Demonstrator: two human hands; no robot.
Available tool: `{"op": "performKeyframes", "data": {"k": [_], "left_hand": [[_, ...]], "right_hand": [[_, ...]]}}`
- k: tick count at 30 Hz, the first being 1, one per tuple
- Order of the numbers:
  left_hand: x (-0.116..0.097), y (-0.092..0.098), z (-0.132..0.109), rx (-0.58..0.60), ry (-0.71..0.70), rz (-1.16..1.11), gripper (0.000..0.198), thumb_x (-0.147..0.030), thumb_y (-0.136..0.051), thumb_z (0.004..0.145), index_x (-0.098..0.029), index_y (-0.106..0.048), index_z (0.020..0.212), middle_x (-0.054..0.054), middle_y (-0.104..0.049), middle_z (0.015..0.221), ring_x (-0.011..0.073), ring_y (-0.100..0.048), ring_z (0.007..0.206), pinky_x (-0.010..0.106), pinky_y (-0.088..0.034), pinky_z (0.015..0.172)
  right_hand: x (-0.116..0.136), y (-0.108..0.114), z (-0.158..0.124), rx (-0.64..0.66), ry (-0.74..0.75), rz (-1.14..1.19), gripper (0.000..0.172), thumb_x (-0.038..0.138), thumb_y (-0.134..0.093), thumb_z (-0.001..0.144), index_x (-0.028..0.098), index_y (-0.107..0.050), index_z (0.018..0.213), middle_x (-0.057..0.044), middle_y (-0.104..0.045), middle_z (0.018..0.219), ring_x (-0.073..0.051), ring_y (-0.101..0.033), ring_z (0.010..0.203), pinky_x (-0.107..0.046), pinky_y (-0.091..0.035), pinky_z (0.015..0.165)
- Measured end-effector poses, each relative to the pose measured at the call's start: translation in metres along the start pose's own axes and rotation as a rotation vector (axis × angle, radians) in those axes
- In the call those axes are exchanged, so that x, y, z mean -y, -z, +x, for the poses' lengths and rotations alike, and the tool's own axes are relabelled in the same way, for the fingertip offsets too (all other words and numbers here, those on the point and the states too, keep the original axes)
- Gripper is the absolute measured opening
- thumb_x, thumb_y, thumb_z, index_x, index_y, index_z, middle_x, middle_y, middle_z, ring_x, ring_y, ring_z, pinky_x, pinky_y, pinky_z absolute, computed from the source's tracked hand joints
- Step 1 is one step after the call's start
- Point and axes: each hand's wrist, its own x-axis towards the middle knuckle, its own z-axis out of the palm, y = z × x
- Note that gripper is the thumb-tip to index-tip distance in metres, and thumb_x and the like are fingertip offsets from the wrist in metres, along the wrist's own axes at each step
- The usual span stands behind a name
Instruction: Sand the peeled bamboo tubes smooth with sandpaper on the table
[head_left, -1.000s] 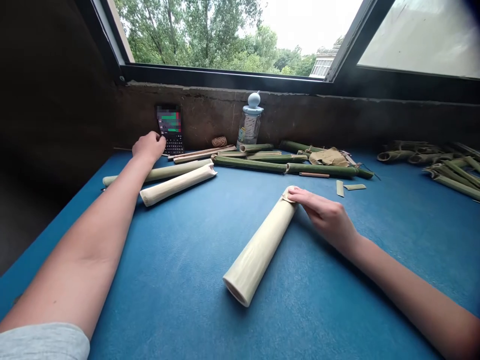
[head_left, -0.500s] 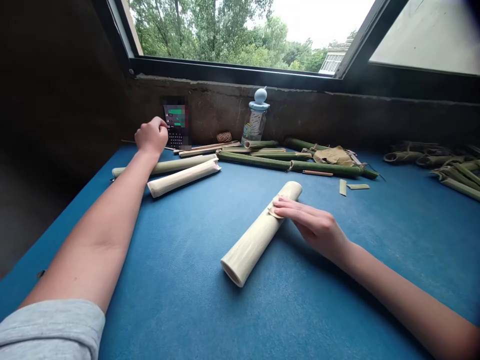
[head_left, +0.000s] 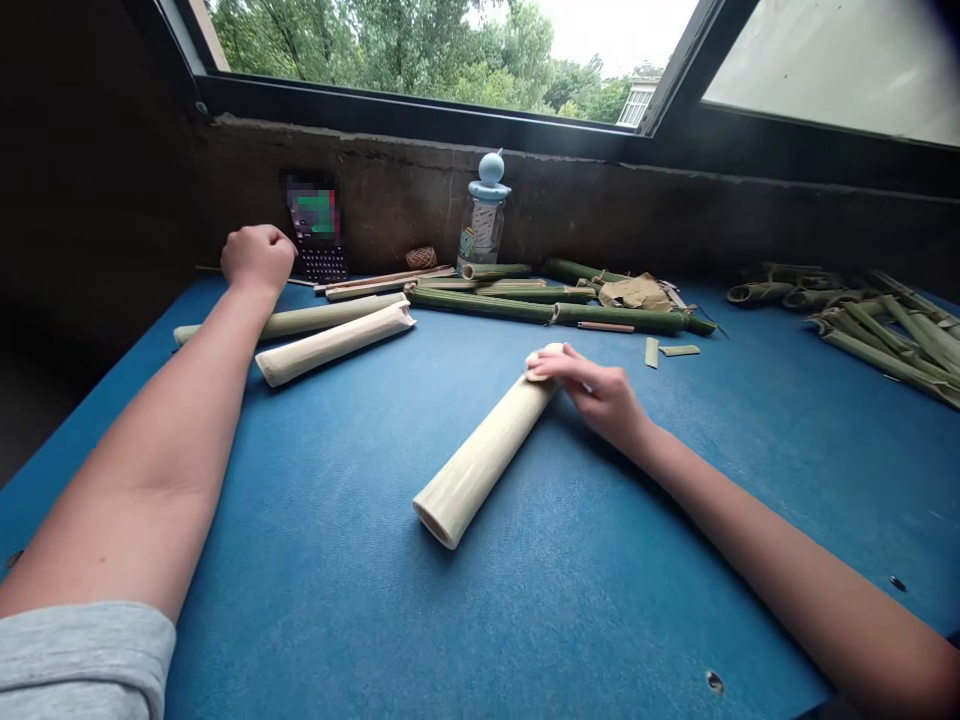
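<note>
A peeled, pale bamboo tube (head_left: 480, 458) lies slantwise on the blue table, its hollow end towards me. At its far end, the fingers of my right hand (head_left: 604, 398) press a small cream piece of what looks like sandpaper (head_left: 537, 368) onto the surface. My left hand (head_left: 257, 260) is closed in a fist at the back left, beside a phone (head_left: 319, 232) leaning on the wall. Whatever the fist may hold is hidden. Near my left forearm lie a second peeled bamboo tube (head_left: 335, 343) and a greener bamboo length (head_left: 315, 316), partly behind the arm.
Green bamboo stalks (head_left: 480, 304), a dry brown sheath (head_left: 637, 292) and a ball of twine (head_left: 421, 258) line the back. A blue-lidded bottle (head_left: 486, 222) stands at the wall. Two bamboo slips (head_left: 652, 352) lie right of centre; more bamboo pieces (head_left: 889, 340) are piled at right.
My right hand has slid with the cream piece along the tube to its far end. My left fist stays beside the phone. The whole view has shifted slightly.
</note>
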Motion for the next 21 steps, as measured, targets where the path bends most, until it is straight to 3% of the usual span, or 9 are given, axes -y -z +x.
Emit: {"op": "performKeyframes", "data": {"k": [3, 7, 10, 13, 16, 18, 21], "left_hand": [[-0.002, 0.001, -0.002, -0.017, 0.052, 0.034, 0.038, -0.025, -0.046, 0.094, -0.014, -0.074, 0.117, 0.013, -0.071, 0.115, 0.0264, -0.060, 0.105, 0.040, -0.045, 0.096], [0.000, -0.003, 0.001, 0.032, 0.142, 0.045, 0.039, -0.025, -0.048, 0.095, -0.008, -0.069, 0.123, 0.016, -0.067, 0.122, 0.0293, -0.058, 0.112, 0.049, -0.042, 0.102], [0.003, -0.008, 0.004, 0.111, 0.157, 0.049, 0.038, -0.025, -0.053, 0.094, -0.005, -0.067, 0.123, 0.017, -0.065, 0.126, 0.0292, -0.056, 0.115, 0.051, -0.040, 0.104], [0.002, -0.009, 0.005, 0.168, 0.141, 0.096, 0.037, -0.025, -0.055, 0.092, -0.007, -0.069, 0.122, 0.016, -0.066, 0.126, 0.0281, -0.057, 0.113, 0.047, -0.043, 0.100], [0.000, -0.009, 0.006, 0.202, 0.110, 0.143, 0.038, -0.024, -0.053, 0.091, -0.010, -0.069, 0.122, 0.016, -0.066, 0.126, 0.0280, -0.059, 0.111, 0.043, -0.045, 0.095], [0.001, -0.011, 0.008, 0.235, 0.085, 0.136, 0.039, -0.026, -0.053, 0.090, -0.010, -0.068, 0.122, 0.015, -0.069, 0.120, 0.0269, -0.062, 0.104, 0.039, -0.046, 0.091], [0.008, -0.019, 0.015, 0.364, 0.031, 0.060, 0.047, -0.036, -0.060, 0.087, -0.007, -0.065, 0.124, 0.014, -0.073, 0.102, 0.0249, -0.065, 0.089, 0.033, -0.047, 0.081]], "right_hand": [[0.002, -0.003, 0.001, -0.024, -0.025, 0.003, 0.034, 0.010, -0.041, 0.100, 0.023, -0.070, 0.113, -0.006, -0.075, 0.118, -0.024, -0.064, 0.124, -0.058, -0.032, 0.120], [0.008, -0.003, -0.004, 0.107, 0.113, -0.005, 0.034, 0.009, -0.043, 0.100, 0.024, -0.069, 0.116, -0.002, -0.074, 0.123, -0.020, -0.064, 0.123, -0.048, -0.035, 0.121], [-0.005, 0.008, -0.007, 0.035, 0.145, -0.161, 0.037, 0.007, -0.042, 0.099, 0.025, -0.069, 0.118, -0.004, -0.074, 0.122, -0.022, -0.066, 0.120, -0.052, -0.034, 0.122], [-0.007, 0.015, -0.009, -0.051, 0.116, -0.237, 0.037, 0.005, -0.045, 0.097, 0.021, -0.068, 0.121, -0.009, -0.073, 0.123, -0.027, -0.065, 0.121, -0.057, -0.038, 0.118], [0.008, 0.011, -0.012, 0.031, 0.207, -0.229, 0.042, 0.002, -0.049, 0.094, 0.019, -0.065, 0.128, -0.009, -0.069, 0.130, -0.024, -0.062, 0.126, -0.046, -0.048, 0.114], [0.010, 0.009, -0.012, 0.097, 0.301, -0.222, 0.045, 0.001, -0.047, 0.093, 0.020, -0.063, 0.130, -0.007, -0.068, 0.131, -0.021, -0.061, 0.127, -0.042, -0.046, 0.115], [-0.001, 0.013, -0.008, 0.026, 0.273, -0.296, 0.042, 0.001, -0.044, 0.094, 0.022, -0.067, 0.123, -0.006, -0.073, 0.123, -0.022, -0.067, 0.119, -0.050, -0.040, 0.118]]}}
